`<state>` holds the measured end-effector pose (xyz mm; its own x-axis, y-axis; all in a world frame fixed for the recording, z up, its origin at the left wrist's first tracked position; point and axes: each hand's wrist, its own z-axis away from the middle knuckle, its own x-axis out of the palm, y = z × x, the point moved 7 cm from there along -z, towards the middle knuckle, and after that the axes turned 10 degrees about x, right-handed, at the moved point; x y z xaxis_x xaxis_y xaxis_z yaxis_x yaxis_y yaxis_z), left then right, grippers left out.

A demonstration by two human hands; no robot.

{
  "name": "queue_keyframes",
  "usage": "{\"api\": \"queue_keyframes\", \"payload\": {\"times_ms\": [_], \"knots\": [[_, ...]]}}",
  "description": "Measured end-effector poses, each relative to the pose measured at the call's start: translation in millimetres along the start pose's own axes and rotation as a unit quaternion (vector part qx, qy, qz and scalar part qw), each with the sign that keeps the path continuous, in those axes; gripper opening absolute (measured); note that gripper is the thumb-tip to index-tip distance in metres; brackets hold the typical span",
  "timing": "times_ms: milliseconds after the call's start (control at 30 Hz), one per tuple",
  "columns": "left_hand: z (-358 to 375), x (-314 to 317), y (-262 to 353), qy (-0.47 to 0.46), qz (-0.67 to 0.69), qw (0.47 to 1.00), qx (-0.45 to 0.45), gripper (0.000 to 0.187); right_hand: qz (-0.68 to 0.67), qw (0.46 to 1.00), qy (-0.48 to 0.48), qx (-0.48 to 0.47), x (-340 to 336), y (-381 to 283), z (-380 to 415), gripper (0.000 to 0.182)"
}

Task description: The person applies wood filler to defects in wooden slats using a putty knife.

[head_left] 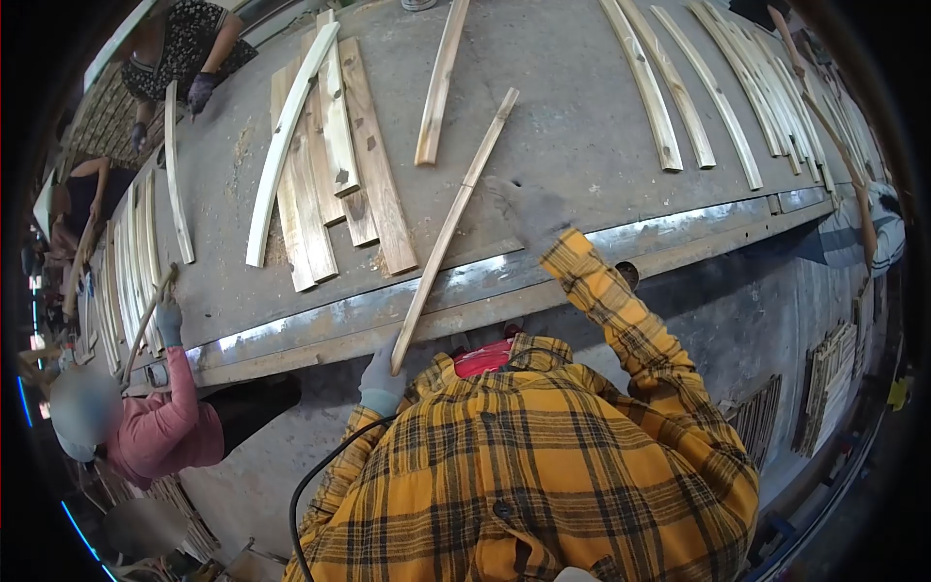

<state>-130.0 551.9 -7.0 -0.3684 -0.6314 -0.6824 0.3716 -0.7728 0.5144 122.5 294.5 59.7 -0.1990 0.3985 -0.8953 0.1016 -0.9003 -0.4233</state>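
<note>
A narrow wooden strip [451, 228] slants across the metal edge of the table, its far end over the grey tabletop. My left hand [380, 373], in a grey glove, is closed around the strip's near end, close to my body. My right hand [531, 211], also gloved in grey, is over the tabletop to the right of the strip, apart from it. It blends with the grey surface and its fingers are blurred. Left of the strip lies a pile of wooden boards [373, 175], and beyond its far end is a single board [441, 87].
A metal strip [621, 233] runs along the table's near edge. More wooden strips [645, 87] lie at the right. A person in a pink sleeve [179, 388] holds a strip at the left. Another person in dark clothing [184, 48] stands across the table.
</note>
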Motion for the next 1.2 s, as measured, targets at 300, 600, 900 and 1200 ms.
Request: {"api": "queue_keyframes", "payload": {"times_ms": [300, 600, 900, 1200], "knots": [[33, 7, -65, -0.115, 0.035, 0.992, -0.046, 0.065, 0.225, 0.970, -0.060, 0.071, -126, 111, 79, 0.025], [-23, -5, 0, -0.053, 0.030, 0.989, 0.137, 0.066, 0.306, 0.918, -0.152, 0.200, -75, 130, 117, 0.017], [-30, -15, -6, -0.045, -0.026, 0.995, 0.080, 0.073, 0.294, 0.910, -0.197, 0.218, -30, 154, 122, 0.017], [-13, -72, -1, -0.043, -0.047, 0.996, 0.057, 0.059, -0.093, 0.939, -0.193, 0.268, -93, 98, 113, 0.021]]}}
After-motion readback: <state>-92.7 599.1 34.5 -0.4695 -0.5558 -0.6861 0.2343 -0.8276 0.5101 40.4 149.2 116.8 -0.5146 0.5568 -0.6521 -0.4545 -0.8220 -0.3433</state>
